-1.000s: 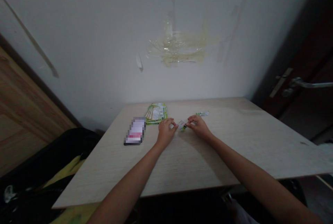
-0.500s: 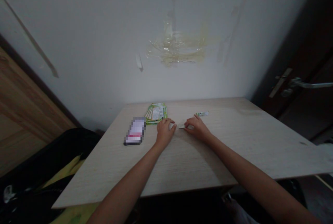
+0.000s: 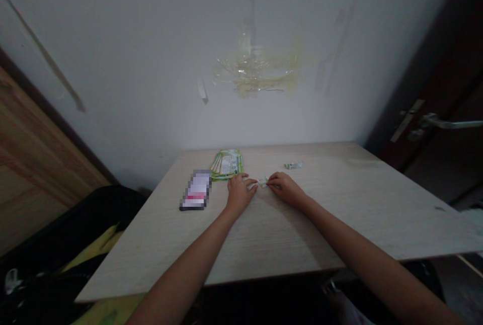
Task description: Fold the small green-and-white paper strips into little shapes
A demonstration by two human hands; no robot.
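Observation:
Between my hands, just above or on the table, is a small white-and-green packet (image 3: 263,182), too small to read. The fingertips of my left hand (image 3: 240,191) pinch its left end. My right hand (image 3: 286,186) grips its right end between thumb and fingers. Behind my left hand lies a fanned stack of green-and-white packets (image 3: 228,163). A separate small green-and-white piece (image 3: 294,165) lies on the table beyond my right hand.
A phone (image 3: 196,190) with a blurred screen lies left of my left hand on the pale wooden table (image 3: 332,219). The wall behind carries yellowed tape (image 3: 264,73). At the right is a dark door with a metal handle (image 3: 449,123); a dark bag (image 3: 101,214) sits at the left.
The packet between my hands has turned, so more of its green print shows. My right fingers have drawn together, slightly lower and away from the separate piece. The phone and stack stay put.

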